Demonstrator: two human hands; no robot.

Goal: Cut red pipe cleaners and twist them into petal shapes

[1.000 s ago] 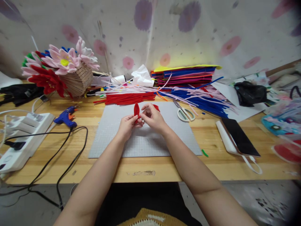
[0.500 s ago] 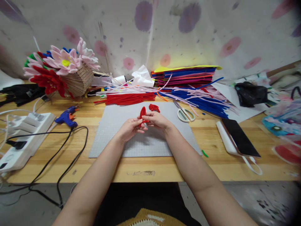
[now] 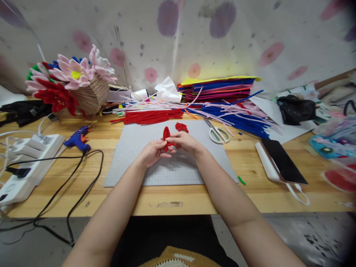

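A red pipe-cleaner petal (image 3: pixel 166 132) stands upright between my fingertips over the grey cutting mat (image 3: pixel 125 167). My left hand (image 3: pixel 154 152) pinches it from the left, thumb and index finger closed, other fingers curled below. My right hand (image 3: pixel 184 142) is closed on its lower part from the right, where more red fuzzy stem shows between the fingers. Just behind my right hand, a small clump of red pipe-cleaner pieces (image 3: pixel 181 127) lies on the mat. Scissors with pale handles (image 3: pixel 219 135) rest at the mat's upper right edge.
Red pipe cleaners (image 3: pixel 152 116) and blue ones (image 3: pixel 244 124) lie behind the mat. At left are a blue glue gun (image 3: pixel 78 138), a power strip (image 3: pixel 33 167), looping black cables and a basket of fuzzy flowers (image 3: pixel 91 94). A phone (image 3: pixel 283 161) lies at right.
Both hands keep their pinch on the red petal, which has barely shifted. The whole view has moved slightly to the left.
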